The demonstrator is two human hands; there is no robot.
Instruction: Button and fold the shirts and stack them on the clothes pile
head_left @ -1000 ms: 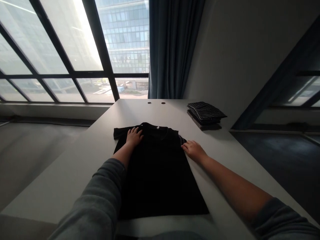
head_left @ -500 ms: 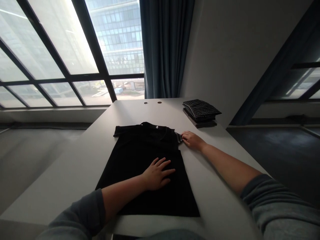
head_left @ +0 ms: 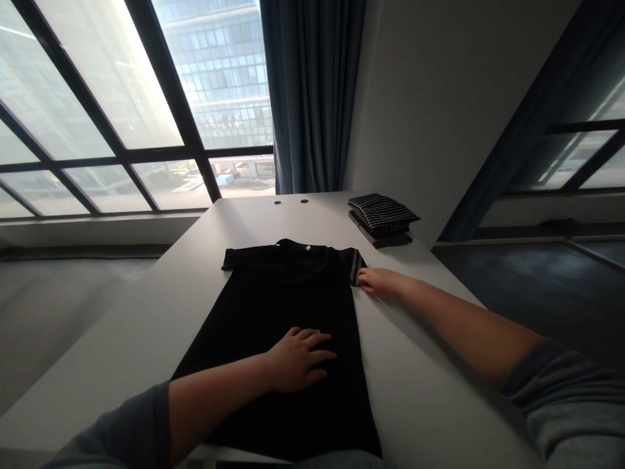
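Our left hand [head_left: 300, 361] spreads open over the lower part of a black shirt [head_left: 278, 306]; in this dimness we can't be sure the palm touches. The shirt lies flat on the white table [head_left: 415, 391], our right hand [head_left: 381, 282] pinching its striped cuff [head_left: 356, 264]. Beyond sit folded clothes [head_left: 383, 218], then a blue curtain [head_left: 312, 98].

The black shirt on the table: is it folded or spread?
Spread: the black shirt lies flat, its sleeves extending to both sides on the table.
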